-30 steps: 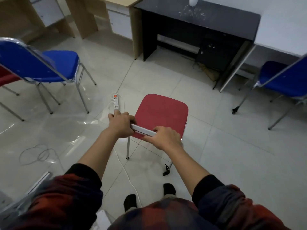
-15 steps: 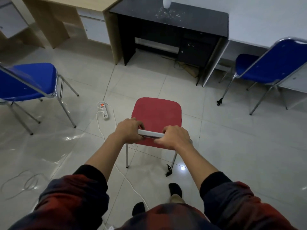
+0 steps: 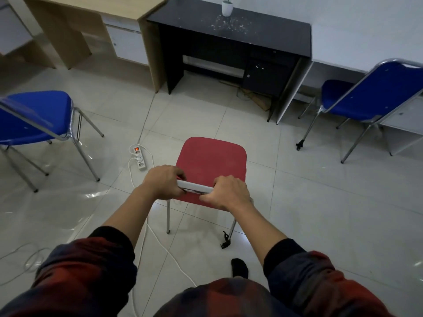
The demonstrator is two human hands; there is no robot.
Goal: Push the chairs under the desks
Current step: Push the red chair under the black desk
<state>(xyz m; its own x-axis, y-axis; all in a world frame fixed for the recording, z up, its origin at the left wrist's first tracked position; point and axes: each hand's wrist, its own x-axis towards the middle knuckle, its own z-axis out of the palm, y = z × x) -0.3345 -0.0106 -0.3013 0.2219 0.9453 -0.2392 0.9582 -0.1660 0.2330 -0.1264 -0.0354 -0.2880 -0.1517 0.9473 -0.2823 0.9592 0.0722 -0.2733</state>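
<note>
Both arms stretched forward and down, forearms bare, dark cuffs and red-and-dark checked sleeves pushed up toward the elbows. Left hand (image 3: pixel 163 182) knuckles up, fingers curled over the left end of the red chair's (image 3: pixel 211 156) pale top rail, thumb beneath. Right hand (image 3: pixel 230 193) likewise, grip wrapped round the right end. Wrists level, hands near each other, not touching.

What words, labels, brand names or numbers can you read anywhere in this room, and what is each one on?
No readable text shows anywhere in this view.
Power strip: a lit red switch only, with no legible marking.
Black desk: pale specks on the top and small marks on its drawer front, none of them letters.
White pot: plain.
Red chair, held by the left hand and right hand: no label visible.
</note>
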